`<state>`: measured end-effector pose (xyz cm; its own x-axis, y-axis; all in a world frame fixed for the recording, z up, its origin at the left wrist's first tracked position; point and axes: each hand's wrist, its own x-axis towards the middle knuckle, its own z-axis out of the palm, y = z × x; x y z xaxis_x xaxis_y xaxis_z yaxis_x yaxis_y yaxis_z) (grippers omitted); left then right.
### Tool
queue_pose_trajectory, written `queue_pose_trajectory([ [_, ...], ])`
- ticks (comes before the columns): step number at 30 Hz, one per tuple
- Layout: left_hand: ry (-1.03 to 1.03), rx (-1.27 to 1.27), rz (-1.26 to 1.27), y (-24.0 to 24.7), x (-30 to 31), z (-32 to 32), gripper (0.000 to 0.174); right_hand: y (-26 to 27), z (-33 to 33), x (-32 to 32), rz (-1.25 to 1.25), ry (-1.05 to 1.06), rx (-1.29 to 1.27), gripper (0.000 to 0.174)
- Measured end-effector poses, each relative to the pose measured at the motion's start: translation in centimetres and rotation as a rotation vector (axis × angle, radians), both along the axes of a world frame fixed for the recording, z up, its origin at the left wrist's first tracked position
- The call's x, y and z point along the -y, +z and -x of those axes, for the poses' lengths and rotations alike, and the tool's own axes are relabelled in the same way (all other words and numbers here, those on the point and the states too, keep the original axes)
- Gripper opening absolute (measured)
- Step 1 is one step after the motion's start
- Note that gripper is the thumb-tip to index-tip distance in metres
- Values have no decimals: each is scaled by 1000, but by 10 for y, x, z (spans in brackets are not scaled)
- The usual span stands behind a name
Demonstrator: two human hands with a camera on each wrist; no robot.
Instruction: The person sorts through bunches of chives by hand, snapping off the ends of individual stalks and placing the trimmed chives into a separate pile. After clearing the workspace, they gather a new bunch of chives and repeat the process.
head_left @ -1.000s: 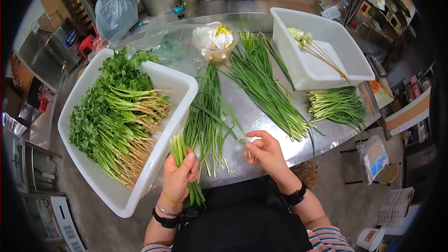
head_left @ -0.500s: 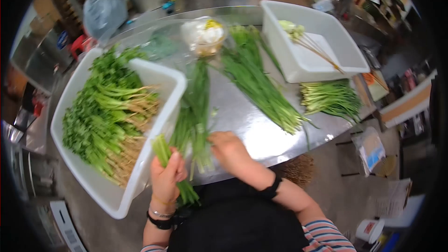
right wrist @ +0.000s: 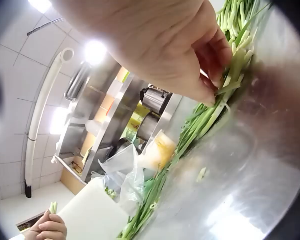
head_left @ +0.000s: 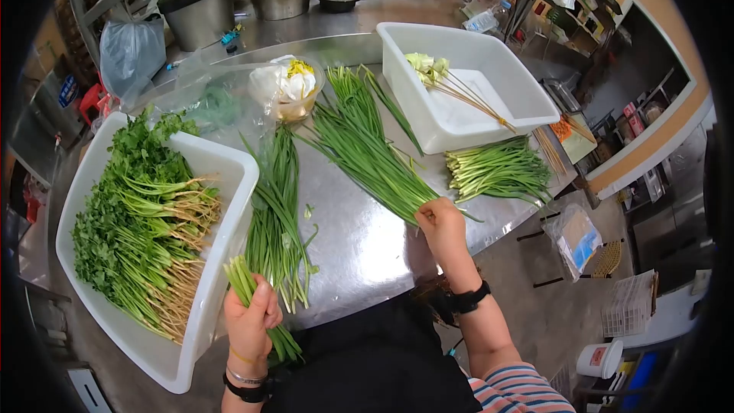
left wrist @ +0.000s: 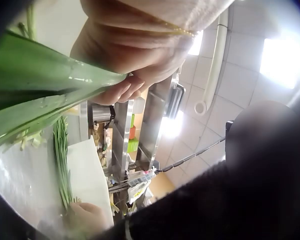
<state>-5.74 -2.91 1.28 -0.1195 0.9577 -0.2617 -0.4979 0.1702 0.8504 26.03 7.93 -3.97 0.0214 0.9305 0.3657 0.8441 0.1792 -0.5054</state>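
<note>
In the head view my left hand [head_left: 248, 325] grips a small bunch of garlic chives [head_left: 241, 281], pale stem ends up, at the table's front edge. Its broad green leaves [left wrist: 50, 75] fill the left side of the left wrist view. My right hand [head_left: 443, 231] is at the near, pale end of a long chive pile [head_left: 367, 149] on the steel table. In the right wrist view its thumb and curled fingers pinch a chive stem [right wrist: 231, 88] at the pile. Between the hands and the left tub lies another heap of loose chives [head_left: 275, 214].
A white tub [head_left: 243, 183] at left holds leafy greens with pale roots. Another white tub [head_left: 527, 99] at back right holds greens on thin sticks. In front of it lies a neat chive bundle [head_left: 497, 172]. A clear bowl [head_left: 294, 111] with a white bag stands at the back.
My right hand has moved from the loose chives at the middle across to the near end of the pile on the right. My left hand keeps its bunch. The head view has shifted.
</note>
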Motion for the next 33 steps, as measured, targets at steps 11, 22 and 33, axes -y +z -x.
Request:
queue_pose_trajectory([
  [11,-57,-7,2,-2,2,-3,13,16,43,19,618,288,-1210,28],
  [22,-91,-3,-7,-3,5,-1,9,-8,86,26,719,314,-1214,26],
  [33,-97,4,16,-2,3,-11,10,-21,114,31,387,474,-659,24],
])
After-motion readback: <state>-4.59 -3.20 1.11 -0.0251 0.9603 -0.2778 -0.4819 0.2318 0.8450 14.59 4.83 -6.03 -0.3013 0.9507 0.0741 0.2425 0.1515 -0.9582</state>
